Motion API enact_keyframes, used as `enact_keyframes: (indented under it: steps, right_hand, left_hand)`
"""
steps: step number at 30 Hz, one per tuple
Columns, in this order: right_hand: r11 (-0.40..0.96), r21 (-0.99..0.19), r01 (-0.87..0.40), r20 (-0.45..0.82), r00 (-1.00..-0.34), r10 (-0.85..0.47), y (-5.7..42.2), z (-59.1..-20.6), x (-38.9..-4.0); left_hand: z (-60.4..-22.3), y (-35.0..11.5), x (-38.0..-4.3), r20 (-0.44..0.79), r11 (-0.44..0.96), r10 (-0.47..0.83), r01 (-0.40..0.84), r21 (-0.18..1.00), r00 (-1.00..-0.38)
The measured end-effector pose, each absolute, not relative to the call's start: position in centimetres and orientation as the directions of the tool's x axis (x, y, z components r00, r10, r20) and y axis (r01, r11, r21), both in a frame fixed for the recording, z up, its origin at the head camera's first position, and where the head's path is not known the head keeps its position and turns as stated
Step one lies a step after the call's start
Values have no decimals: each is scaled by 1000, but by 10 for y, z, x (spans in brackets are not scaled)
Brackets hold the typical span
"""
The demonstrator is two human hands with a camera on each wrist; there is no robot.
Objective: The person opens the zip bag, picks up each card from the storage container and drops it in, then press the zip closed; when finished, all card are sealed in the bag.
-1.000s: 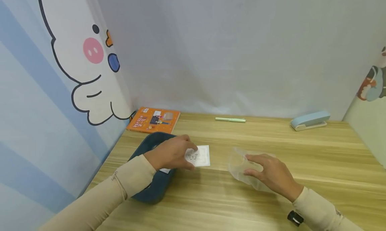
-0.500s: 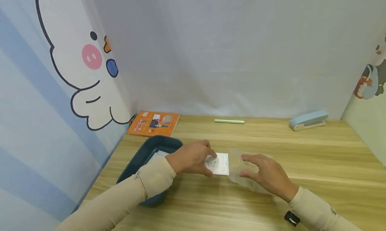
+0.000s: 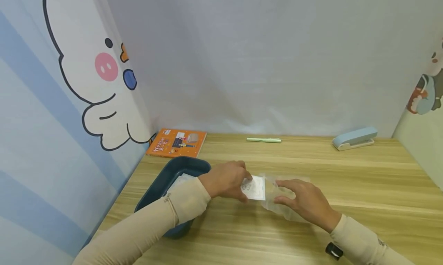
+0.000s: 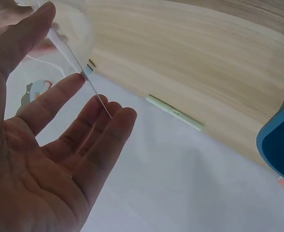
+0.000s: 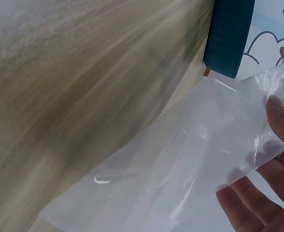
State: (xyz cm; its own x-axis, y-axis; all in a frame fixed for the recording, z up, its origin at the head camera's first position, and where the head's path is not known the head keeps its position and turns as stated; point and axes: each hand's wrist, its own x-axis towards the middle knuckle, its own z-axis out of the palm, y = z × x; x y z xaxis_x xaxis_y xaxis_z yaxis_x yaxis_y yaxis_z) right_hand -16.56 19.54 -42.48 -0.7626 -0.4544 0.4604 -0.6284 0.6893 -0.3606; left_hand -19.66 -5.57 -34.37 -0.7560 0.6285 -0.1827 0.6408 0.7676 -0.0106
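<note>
In the head view my left hand [image 3: 226,180] pinches a small white card [image 3: 257,188] by its edges, thumb on one side and fingers on the other. Grey print marks the card's face; the left wrist view catches the card [image 4: 67,52] almost edge-on. Across from it, my right hand [image 3: 308,199] grips a clear plastic bag [image 5: 180,159] near its mouth. The card's right edge is at the bag's mouth; whether it has entered is hard to tell. Behind my left forearm stands a dark blue basket [image 3: 152,192] with white pieces [image 3: 181,179] inside, partly hidden by the sleeve.
An orange book [image 3: 178,143] lies behind the basket at the back left. A pale green pen [image 3: 263,140] lies near the back edge of the wooden table [image 3: 242,238]. At the back right sits a light blue stapler [image 3: 354,138]. Printed cloth walls enclose the table.
My left hand has carried the card rightward from over the basket to the bag's mouth. The right hand, still holding the bag, has shifted only slightly.
</note>
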Motion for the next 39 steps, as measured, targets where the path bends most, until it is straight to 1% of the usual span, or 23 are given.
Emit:
enact_keyframes:
  steps: [9, 13, 16, 20, 22, 25, 29, 35, 39]
  right_hand:
    - [683, -350, -641, 479, -749, -457, 191, -425, -166]
    - [686, -356, -635, 485, -753, -445, 190, -424, -166]
    - [684, -363, -633, 479, -756, -446, 190, -425, -166]
    - [679, -349, -646, 491, -743, -455, 190, -428, -168]
    - [677, -338, -654, 501, -734, -459, 191, -427, -168]
    - [683, -336, -649, 502, -737, -453, 192, -426, -167]
    - [687, -352, -635, 486, -752, -446, 189, -425, -166]
    - [683, -381, -623, 460, -768, -445, 183, -422, -166]
    - [670, -377, -639, 479, -754, -449, 181, -422, -165]
  left_hand:
    - [-336, -55, -198, -150, 767, 625, 638, -63, -766]
    - [-332, -53, -198, -141, 777, 610, 624, -85, -780]
    - [-332, -50, -197, -139, 779, 608, 621, -87, -782]
    - [-332, -49, -195, -126, 782, 605, 616, -89, -786]
    - [-331, -50, -194, -111, 788, 599, 609, -95, -793]
    - [-330, -52, -191, -75, 794, 595, 600, -96, -800]
    - [-333, -52, -187, -45, 783, 613, 615, -93, -788]
    - [-342, -42, -185, -68, 760, 642, 645, -78, -764]
    - [-350, -37, -183, -68, 744, 661, 664, -69, -748]
